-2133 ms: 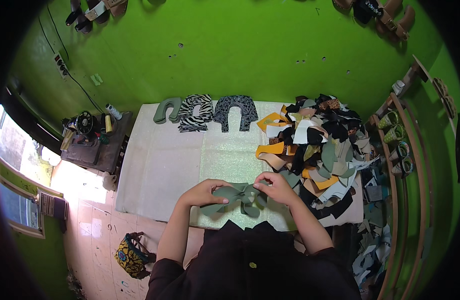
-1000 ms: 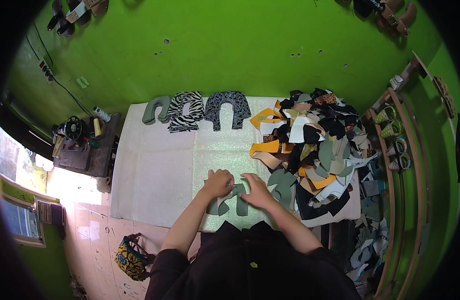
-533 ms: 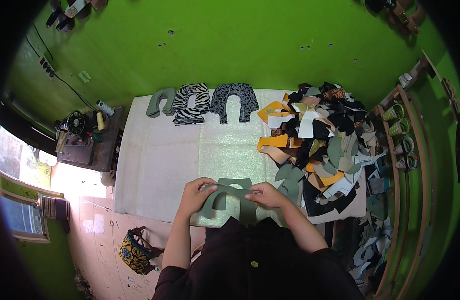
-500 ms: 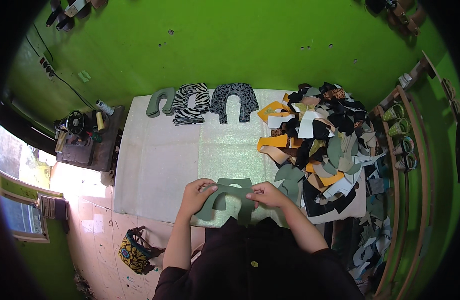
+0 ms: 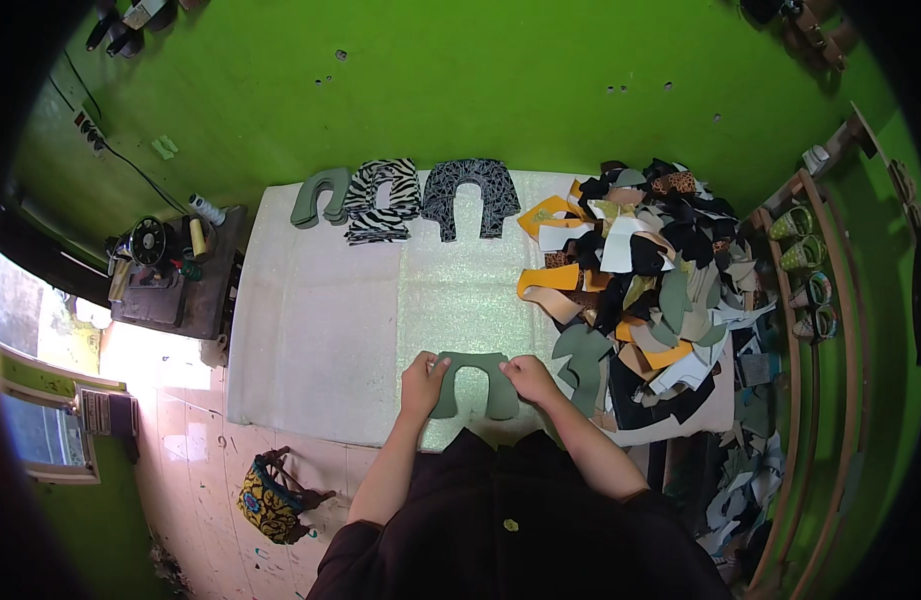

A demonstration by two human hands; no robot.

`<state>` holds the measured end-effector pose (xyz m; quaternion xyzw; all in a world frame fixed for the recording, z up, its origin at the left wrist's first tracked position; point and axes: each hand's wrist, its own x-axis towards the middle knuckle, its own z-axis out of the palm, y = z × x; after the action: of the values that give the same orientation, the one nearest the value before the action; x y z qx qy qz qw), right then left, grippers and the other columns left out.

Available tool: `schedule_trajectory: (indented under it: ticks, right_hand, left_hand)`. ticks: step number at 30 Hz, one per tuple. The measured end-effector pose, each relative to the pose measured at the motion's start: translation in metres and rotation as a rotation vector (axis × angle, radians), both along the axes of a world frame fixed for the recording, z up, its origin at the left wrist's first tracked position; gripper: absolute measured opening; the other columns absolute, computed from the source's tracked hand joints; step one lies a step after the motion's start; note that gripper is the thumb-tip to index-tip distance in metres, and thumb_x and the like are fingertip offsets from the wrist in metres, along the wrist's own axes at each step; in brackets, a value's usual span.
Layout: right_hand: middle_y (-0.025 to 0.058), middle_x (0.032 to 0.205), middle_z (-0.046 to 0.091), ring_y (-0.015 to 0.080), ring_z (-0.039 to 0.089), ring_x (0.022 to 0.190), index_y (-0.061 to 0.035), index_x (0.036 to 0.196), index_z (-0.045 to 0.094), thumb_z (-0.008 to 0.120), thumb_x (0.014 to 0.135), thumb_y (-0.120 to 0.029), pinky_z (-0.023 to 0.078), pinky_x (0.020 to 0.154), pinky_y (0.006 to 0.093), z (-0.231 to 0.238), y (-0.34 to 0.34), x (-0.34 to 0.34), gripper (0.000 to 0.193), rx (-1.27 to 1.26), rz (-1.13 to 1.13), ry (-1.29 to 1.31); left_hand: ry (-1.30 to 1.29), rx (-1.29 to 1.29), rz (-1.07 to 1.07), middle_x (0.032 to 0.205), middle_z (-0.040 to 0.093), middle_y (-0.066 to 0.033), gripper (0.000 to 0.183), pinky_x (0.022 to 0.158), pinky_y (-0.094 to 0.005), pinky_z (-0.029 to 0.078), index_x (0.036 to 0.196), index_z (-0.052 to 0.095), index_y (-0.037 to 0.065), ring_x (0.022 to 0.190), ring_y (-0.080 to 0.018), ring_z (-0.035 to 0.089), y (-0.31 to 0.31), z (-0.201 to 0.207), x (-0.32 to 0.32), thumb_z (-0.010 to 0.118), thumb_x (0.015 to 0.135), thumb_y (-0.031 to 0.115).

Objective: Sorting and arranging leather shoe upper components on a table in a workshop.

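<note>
Near the front edge of the table, a sage-green U-shaped cut piece (image 5: 472,360) lies flat with its opening toward me. My left hand (image 5: 423,384) pinches its left upper corner between thumb and fingers. At the right upper corner, my right hand (image 5: 530,381) grips it the same way. Whether another layer lies under it cannot be made out now. Along the back of the table are a stack of similar green pieces (image 5: 305,204), zebra-striped pieces (image 5: 367,222) and black patterned U-shaped pieces (image 5: 438,200).
A large heap of mixed scraps (image 5: 620,255) covers the right of the white table (image 5: 310,330). On the left stands a sewing machine (image 5: 158,270). A patterned stool (image 5: 270,500) is on the floor, and a wooden rack with sandals (image 5: 802,252) stands at right.
The held green piece has come down and right onto the green piece beneath, their outlines now matching. My left hand moved right; my right hand shifted slightly.
</note>
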<state>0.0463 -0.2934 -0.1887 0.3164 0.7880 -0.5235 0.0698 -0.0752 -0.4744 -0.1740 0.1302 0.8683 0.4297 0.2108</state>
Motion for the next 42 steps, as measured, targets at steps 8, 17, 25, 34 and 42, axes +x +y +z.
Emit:
schedule_trajectory:
  ticks: [8, 17, 25, 34, 42]
  right_hand:
    - [0.0133, 0.062, 0.061, 0.0283, 0.062, 0.061, -0.0032, 0.076, 0.059, 0.051, 0.089, -0.034, 0.046, 0.059, 0.0390, 0.004, -0.021, -0.005, 0.034, 0.171, -0.083, -0.147]
    - [0.0172, 0.072, 0.063, 0.0362, 0.062, 0.070, -0.0039, 0.075, 0.061, 0.048, 0.088, -0.039, 0.047, 0.063, 0.0452, 0.005, -0.030, -0.005, 0.039, 0.465, -0.020, -0.124]
    - [0.0114, 0.084, 0.063, 0.0288, 0.062, 0.075, -0.0079, 0.091, 0.058, 0.059, 0.082, -0.034, 0.046, 0.067, 0.0413, 0.027, -0.030, -0.004, 0.028, 0.733, 0.081, -0.116]
    - [0.0083, 0.109, 0.052, 0.0250, 0.044, 0.109, -0.0097, 0.104, 0.055, 0.067, 0.071, -0.028, 0.026, 0.086, 0.0464, 0.061, 0.005, 0.059, 0.040, 1.052, -0.426, -0.013]
    - [0.0050, 0.101, 0.056, 0.0251, 0.047, 0.102, -0.0102, 0.086, 0.062, 0.071, 0.067, -0.021, 0.030, 0.087, 0.0410, 0.077, 0.025, 0.085, 0.024, 0.740, -0.197, 0.096]
  left_hand:
    - [0.158, -0.103, -0.037, 0.057, 0.056, -0.0158, 0.030, 0.051, -0.0416, 0.043, 0.083, 0.056, 0.003, 0.054, -0.0334, 0.058, 0.002, -0.013, 0.001, 0.065, 0.081, 0.032]
    - [0.203, -0.217, -0.027, 0.060, 0.059, -0.0172, 0.032, 0.054, -0.0448, 0.044, 0.085, 0.055, 0.005, 0.059, -0.0358, 0.060, 0.002, -0.012, 0.003, 0.062, 0.083, 0.036]
    - [0.644, -0.263, -0.147, 0.101, 0.057, -0.0112, 0.019, 0.078, -0.0388, 0.039, 0.090, 0.062, 0.013, 0.095, -0.0280, 0.053, 0.005, -0.009, 0.009, 0.064, 0.077, 0.027]
    - [0.747, -0.084, -0.116, 0.116, 0.048, -0.0150, 0.024, 0.093, -0.0449, 0.025, 0.101, 0.064, 0.015, 0.112, -0.0299, 0.042, 0.007, 0.022, 0.016, 0.060, 0.077, 0.015]
    - [0.718, 0.184, -0.204, 0.118, 0.047, -0.0155, 0.029, 0.095, -0.0453, 0.026, 0.100, 0.062, 0.013, 0.113, -0.0325, 0.041, 0.031, 0.071, 0.033, 0.065, 0.071, 0.014]
